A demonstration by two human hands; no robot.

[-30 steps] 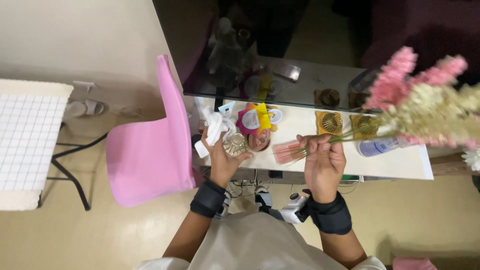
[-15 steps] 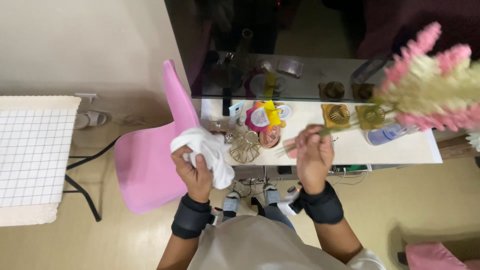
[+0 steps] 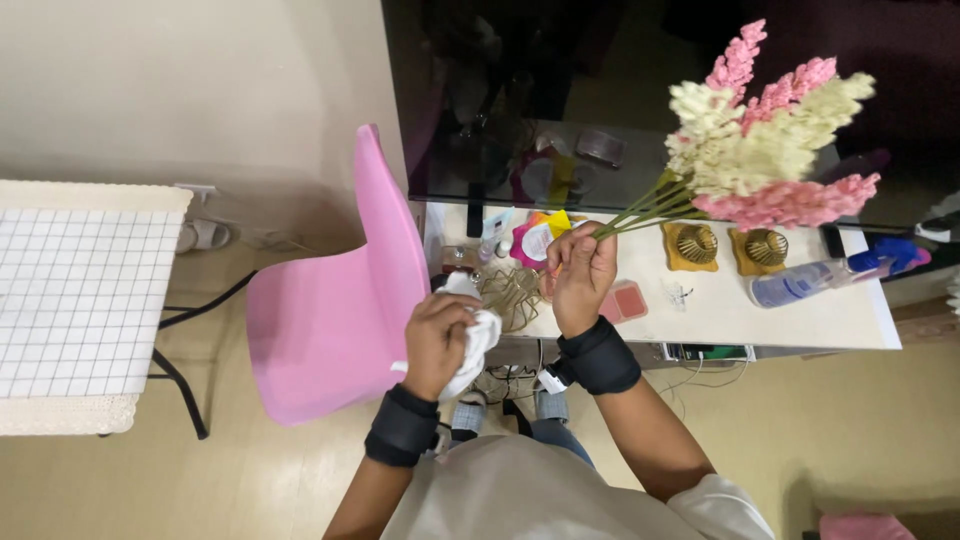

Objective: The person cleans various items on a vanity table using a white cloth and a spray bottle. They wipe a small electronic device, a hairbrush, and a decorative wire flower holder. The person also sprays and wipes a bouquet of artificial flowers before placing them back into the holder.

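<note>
right now, near the middle of the frame, the right hand (image 3: 583,272) is closed in a fist around the green stems of a bunch of artificial flowers (image 3: 770,140), whose pink and cream heads fan out toward the upper right, in front of a dark mirror (image 3: 520,90). lower and to the left of it, the left hand (image 3: 437,338) has its fingers curled tight around a crumpled white cloth (image 3: 477,335), which bulges out on the hand's right side. both wrists wear black bands. just between the hands, on the white table (image 3: 800,315), stands a wire ornament (image 3: 512,295), with a small pink pad (image 3: 628,300) beside the right wrist. further right on the table sit two gold shell-shaped dishes (image 3: 727,245) and a clear spray bottle (image 3: 810,282) lying on its side. a pink chair (image 3: 335,320) stands at centre left, and a white grid-patterned surface (image 3: 75,300) fills the left edge.
</note>
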